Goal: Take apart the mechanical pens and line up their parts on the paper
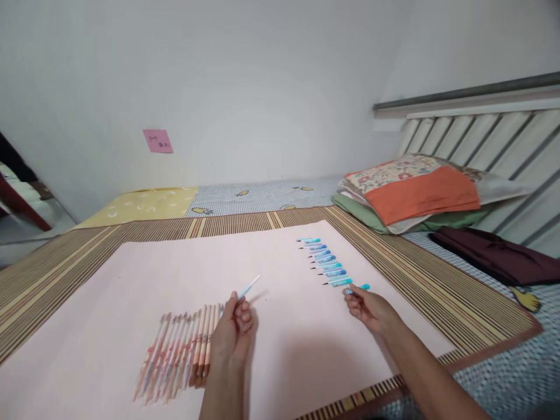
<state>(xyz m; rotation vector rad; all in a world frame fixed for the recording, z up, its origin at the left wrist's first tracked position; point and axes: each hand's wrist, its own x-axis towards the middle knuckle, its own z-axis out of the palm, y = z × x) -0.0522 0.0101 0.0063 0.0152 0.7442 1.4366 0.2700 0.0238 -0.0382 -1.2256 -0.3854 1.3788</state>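
Observation:
My left hand [235, 326] is closed around a slim light-blue and white pen-like stick [249, 286], whose pale tip points up and to the right. Below it and to the left, several pink and white pens [175, 353] lie side by side, partly behind my left wrist. My right hand [366, 308] pinches a short blue piece with a rounded teal end [364, 287]. Just beyond those fingers runs a slanting row of similar short blue pieces [328, 262] with thin dark tips pointing left. Their exact kind is too small to tell.
Everything lies on a pale pink sheet [284, 344] over a striped bamboo mat [371, 251]. Folded orange and floral bedding [420, 192] is stacked at the right, near dark folded cloth [494, 254] and a slatted white headboard [490, 140]. A pink note [158, 141] sticks to the wall.

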